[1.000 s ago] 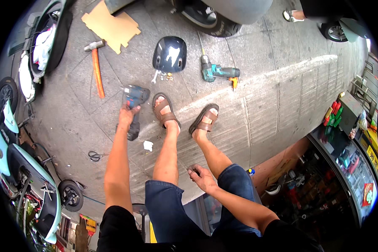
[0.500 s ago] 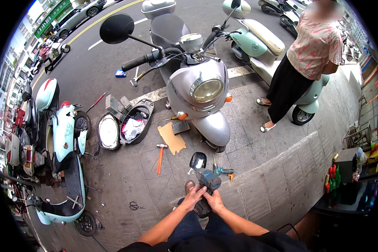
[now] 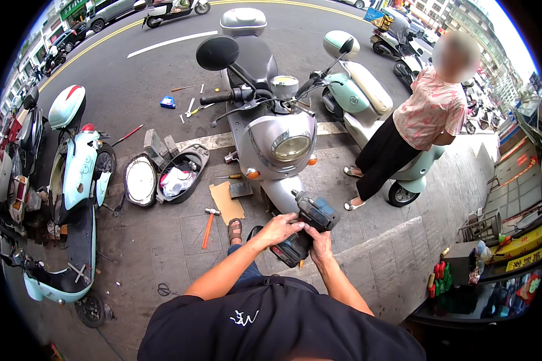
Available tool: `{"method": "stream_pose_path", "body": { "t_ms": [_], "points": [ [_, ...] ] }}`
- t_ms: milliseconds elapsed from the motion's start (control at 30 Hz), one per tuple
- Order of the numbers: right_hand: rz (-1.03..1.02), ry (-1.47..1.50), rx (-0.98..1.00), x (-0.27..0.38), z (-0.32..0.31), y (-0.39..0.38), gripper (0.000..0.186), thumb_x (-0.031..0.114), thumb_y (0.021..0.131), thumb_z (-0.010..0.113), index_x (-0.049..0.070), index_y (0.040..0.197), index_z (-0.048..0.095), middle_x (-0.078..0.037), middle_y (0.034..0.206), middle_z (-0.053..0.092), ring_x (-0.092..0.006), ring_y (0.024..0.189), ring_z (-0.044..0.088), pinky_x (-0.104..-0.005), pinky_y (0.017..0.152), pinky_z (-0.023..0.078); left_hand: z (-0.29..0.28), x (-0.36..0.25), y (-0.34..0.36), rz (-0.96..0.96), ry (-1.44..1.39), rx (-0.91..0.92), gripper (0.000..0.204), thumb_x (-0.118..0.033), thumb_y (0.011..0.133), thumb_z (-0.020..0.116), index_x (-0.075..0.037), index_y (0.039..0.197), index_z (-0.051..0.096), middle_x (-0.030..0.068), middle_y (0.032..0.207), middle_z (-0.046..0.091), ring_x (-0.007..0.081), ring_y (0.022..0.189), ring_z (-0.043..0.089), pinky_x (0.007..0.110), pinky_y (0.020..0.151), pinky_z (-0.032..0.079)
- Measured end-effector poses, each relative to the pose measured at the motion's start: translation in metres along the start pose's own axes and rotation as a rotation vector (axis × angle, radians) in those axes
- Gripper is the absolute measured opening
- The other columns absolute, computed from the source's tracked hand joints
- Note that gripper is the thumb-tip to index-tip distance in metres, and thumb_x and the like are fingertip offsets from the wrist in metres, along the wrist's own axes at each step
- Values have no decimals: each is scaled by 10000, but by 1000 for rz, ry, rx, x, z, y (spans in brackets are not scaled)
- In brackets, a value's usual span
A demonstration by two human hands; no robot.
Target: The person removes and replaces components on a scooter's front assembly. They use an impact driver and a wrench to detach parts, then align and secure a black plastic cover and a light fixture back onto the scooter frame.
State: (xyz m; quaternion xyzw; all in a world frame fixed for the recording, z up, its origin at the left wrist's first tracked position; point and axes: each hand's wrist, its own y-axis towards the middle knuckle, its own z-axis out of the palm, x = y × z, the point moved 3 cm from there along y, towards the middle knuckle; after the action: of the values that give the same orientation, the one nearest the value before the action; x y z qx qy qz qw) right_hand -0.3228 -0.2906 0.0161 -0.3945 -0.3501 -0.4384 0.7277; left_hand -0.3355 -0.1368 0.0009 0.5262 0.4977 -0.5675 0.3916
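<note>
In front of my body I hold a dark cordless impact driver (image 3: 317,212) with a battery pack at its base. My left hand (image 3: 282,228) is closed on its grip from the left. On the other side my right hand (image 3: 319,242) also grips it, with the thumbs close together. The tool's nose points up and to the left, toward the front fender (image 3: 281,191) of a silver scooter (image 3: 292,129), and no bit can be made out in it. A rounded black piece beside my left wrist is mostly hidden.
An orange-handled hammer (image 3: 208,228) and a cardboard sheet (image 3: 227,203) lie left of the fender. Beyond them are a seat bucket (image 3: 190,170) and several wrenches (image 3: 191,108). A person (image 3: 424,111) stands right of the scooter. A mint scooter (image 3: 78,180) stands at left.
I have brought the impact driver up and away from my legs, turning its nose toward the scooter. My view has shifted, and my foot now shows by the cardboard.
</note>
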Motion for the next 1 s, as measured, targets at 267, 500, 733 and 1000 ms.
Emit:
{"method": "stream_pose_path", "body": {
  "t_ms": [267, 500, 733, 1000],
  "points": [
    [-133, -161, -118, 45, 50, 97, 370, 43, 779, 674, 27, 1131, 561, -48, 1005, 625, -155, 896, 582, -304, 806, 461, -88, -33, 85, 430, 255, -239, 410, -309, 893, 605, -6, 1168, 580, 170, 1021, 629, 224, 899, 625, 314, 745, 507],
    [-148, -71, -198, 86, 59, 174, 334, 103, 790, 659, 27, 1097, 549, -80, 892, 632, -190, 738, 610, -326, 674, 517, -163, -66, 184, 29, -405, -20, 489, -342, 927, 555, 7, 1262, 484, 122, 1030, 615, 166, 903, 612, 297, 765, 511],
    [-103, -43, -95, 106, 11, 251, 319, 104, 799, 644, 21, 1092, 550, -81, 899, 621, -191, 730, 600, -327, 660, 517, -181, -39, 255, -80, -866, -222, 539, -406, 945, 501, 33, 1246, 416, 197, 1120, 581, 250, 983, 612, 341, 805, 520],
    [-15, -455, 151, 131, -41, 305, 317, 115, 770, 708, 38, 1064, 618, -36, 973, 649, -130, 855, 597, -281, 766, 473, -183, -27, 288, -155, -847, -631, 297, -311, 954, 476, -31, 1044, 521, 135, 857, 657, 238, 737, 659, 356, 662, 556]
  ]
}}
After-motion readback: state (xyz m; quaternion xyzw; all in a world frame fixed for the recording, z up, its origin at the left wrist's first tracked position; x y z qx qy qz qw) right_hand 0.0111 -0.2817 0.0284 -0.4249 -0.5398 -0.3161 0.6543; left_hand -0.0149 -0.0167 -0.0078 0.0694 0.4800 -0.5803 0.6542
